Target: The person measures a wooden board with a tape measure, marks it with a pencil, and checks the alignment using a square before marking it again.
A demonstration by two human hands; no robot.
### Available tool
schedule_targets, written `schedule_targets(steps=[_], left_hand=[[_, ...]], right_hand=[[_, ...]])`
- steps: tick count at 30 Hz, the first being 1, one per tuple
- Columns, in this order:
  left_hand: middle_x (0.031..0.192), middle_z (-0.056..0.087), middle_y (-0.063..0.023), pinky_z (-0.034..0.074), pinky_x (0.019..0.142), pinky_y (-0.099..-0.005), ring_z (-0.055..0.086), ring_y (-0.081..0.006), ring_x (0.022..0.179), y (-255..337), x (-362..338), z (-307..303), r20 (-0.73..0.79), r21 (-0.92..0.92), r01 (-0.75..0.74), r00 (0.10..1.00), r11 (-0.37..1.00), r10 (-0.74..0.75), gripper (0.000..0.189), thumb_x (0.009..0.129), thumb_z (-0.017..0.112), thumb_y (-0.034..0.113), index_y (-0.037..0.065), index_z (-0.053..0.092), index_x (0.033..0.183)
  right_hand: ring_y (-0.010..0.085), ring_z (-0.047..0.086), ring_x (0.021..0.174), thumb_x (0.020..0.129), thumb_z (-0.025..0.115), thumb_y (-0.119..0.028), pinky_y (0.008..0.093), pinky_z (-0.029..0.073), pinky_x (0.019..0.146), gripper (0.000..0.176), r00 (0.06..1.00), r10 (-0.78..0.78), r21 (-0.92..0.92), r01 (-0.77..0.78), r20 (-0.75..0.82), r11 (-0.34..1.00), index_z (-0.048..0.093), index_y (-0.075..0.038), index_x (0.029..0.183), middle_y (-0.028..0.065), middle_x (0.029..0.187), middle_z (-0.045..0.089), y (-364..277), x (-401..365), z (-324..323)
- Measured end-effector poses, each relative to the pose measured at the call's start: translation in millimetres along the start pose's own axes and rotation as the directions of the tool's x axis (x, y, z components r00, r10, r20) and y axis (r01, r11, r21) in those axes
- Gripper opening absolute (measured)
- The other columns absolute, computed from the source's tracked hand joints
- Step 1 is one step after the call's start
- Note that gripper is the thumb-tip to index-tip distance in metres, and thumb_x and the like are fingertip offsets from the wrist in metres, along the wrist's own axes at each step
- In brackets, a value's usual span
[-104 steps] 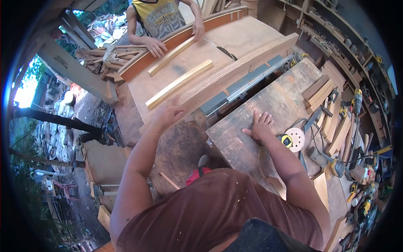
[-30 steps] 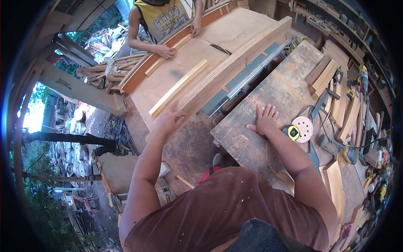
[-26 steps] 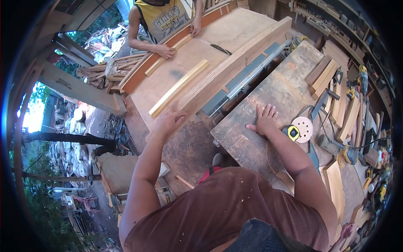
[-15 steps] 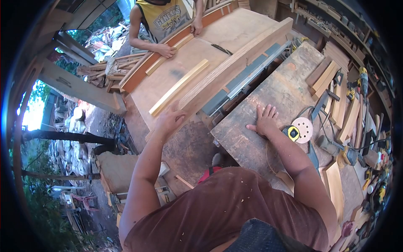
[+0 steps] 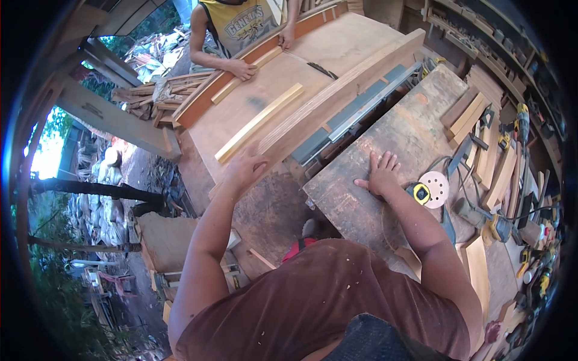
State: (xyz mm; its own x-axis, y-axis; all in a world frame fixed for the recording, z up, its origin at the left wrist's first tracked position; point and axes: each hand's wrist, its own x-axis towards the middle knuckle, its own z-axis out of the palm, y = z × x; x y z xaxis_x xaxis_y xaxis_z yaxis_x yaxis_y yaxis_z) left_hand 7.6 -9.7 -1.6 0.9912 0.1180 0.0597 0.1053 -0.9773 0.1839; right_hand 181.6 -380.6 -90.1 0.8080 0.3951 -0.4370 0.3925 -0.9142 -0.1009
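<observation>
My left hand (image 5: 244,168) rests at the near edge of a plywood sled (image 5: 265,120), its fingers apart, beside the end of a long upright board (image 5: 343,90). A pale wood strip (image 5: 259,123) lies on the sled just beyond that hand. My right hand (image 5: 382,173) lies flat with spread fingers on a worn workbench (image 5: 349,162), holding nothing. Close to it are a yellow and black tape measure (image 5: 419,193) and a round sanding disc (image 5: 434,189). Across the sled, a co-worker's hand presses a second strip (image 5: 226,90) against the orange-brown fence (image 5: 205,99).
The co-worker (image 5: 244,27) stands at the far side. Wood pieces (image 5: 466,117), a drill (image 5: 522,120) and other tools lie on the right. Shelves (image 5: 469,36) stand at the upper right. A dark slot (image 5: 322,70) crosses the sled near its middle.
The whole view has shifted very slightly. My hands and the strips stay where they were on the surfaces.
</observation>
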Motion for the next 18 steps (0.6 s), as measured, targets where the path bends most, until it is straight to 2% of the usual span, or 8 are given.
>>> schedule_targets(steps=[18], left_hand=[[0.150, 0.045, -0.0131, 0.048, 0.101, -0.0421, 0.053, -0.0340, 0.127, -2.4, 0.0, 0.9, -0.005, 0.015, -0.035, 0.999, 0.999, 0.035, 0.022, 0.088, 0.066, 0.027, 0.027, 0.074, 0.108]], right_hand=[[0.0526, -0.001, 0.148, 0.081, 0.057, -0.076, 0.0625, 0.006, 0.118, 0.115, 1.000, -0.012, -0.008, 0.012, -0.013, 1.000, 0.004, -0.011, 0.160, 0.0347, 0.160, -0.001, 0.3, -0.8, 0.3]])
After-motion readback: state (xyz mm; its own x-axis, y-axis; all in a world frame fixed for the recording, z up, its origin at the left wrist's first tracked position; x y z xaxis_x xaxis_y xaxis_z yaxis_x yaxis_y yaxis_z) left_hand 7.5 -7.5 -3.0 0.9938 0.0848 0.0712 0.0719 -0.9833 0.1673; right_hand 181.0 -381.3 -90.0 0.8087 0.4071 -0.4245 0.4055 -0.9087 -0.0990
